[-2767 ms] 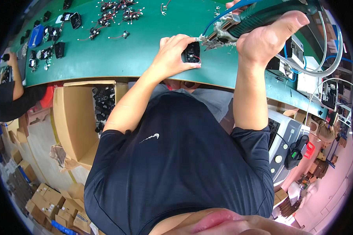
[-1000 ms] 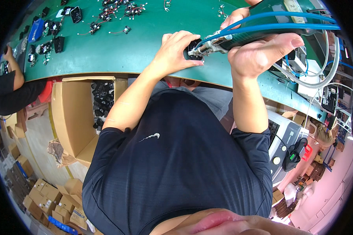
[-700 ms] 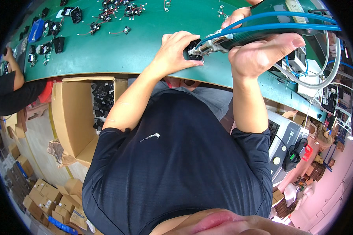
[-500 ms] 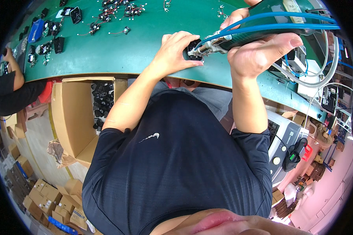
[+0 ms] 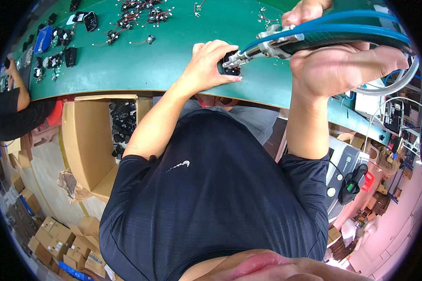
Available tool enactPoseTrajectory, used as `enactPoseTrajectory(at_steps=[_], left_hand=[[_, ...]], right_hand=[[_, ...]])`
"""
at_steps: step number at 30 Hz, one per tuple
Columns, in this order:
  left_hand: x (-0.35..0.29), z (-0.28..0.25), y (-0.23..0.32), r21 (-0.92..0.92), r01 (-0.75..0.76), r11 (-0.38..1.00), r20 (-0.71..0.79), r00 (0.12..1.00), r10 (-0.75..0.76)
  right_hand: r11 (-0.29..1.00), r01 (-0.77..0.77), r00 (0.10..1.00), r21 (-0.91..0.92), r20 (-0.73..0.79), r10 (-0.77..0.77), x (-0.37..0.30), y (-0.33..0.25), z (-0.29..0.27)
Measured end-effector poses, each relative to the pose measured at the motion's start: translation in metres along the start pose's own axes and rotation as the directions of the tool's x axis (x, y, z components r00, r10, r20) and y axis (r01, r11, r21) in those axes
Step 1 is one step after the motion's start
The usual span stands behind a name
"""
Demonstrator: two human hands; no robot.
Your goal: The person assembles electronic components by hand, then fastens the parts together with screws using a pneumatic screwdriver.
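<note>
My left hand (image 5: pixel 205 65) grips a small black plastic housing (image 5: pixel 231 71) on the green table, thumb and fingers on either side of it. In my right hand (image 5: pixel 330 70) is a powered screwdriver (image 5: pixel 268 47) with a dark body, a metal nose and blue hoses. It lies nearly level, its nose pointing left, and the tip reaches into or just over the housing; exact contact is too small to tell. My right fingers wrap round the far side of the body, with the thumb stretched to the right.
Small wired parts (image 5: pixel 126 21) lie in clusters on the far left of the green table (image 5: pixel 140 70), near black housings (image 5: pixel 70 56) and a blue bin (image 5: pixel 43 39). An open carton (image 5: pixel 86 140) of black parts stands below the edge. A co-worker's arm (image 5: pixel 18 82) is at far left.
The screwdriver's body and my right hand have shifted right, and the body shows at a changed angle. The tip stays at the housing. My left hand has hardly moved.
</note>
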State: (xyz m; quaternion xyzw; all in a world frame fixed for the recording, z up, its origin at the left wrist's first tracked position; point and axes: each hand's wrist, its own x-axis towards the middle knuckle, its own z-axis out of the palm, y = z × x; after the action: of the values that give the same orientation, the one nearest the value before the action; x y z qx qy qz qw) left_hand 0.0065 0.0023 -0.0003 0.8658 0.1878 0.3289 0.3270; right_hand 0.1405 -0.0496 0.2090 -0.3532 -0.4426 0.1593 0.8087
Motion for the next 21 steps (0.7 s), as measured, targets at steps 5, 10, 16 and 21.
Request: enactPoseTrajectory(at_steps=[5,10,16,21], left_hand=[[0.003,0.0,-0.002,0.01,-0.008,1.0,0.0,1.0,0.008],[0.003,0.001,0.0,0.015,0.002,1.0,0.006,1.0,-0.002],[0.001,0.002,0.001,0.01,-0.008,1.0,-0.011,1.0,0.008],[0.0,0.0,0.001,0.01,-0.017,1.0,-0.02,1.0,0.018]], right_hand=[[0.985,-0.175,0.984,0.005,-0.014,0.175,-0.013,0.01,0.001],[0.976,-0.199,0.979,0.089,-0.034,0.203,-0.027,0.035,-0.01],[0.929,-0.33,0.931,0.166,-0.107,0.35,-0.031,0.024,-0.003],[0.923,-0.336,0.934,0.188,-0.063,0.352,-0.036,0.03,-0.006]])
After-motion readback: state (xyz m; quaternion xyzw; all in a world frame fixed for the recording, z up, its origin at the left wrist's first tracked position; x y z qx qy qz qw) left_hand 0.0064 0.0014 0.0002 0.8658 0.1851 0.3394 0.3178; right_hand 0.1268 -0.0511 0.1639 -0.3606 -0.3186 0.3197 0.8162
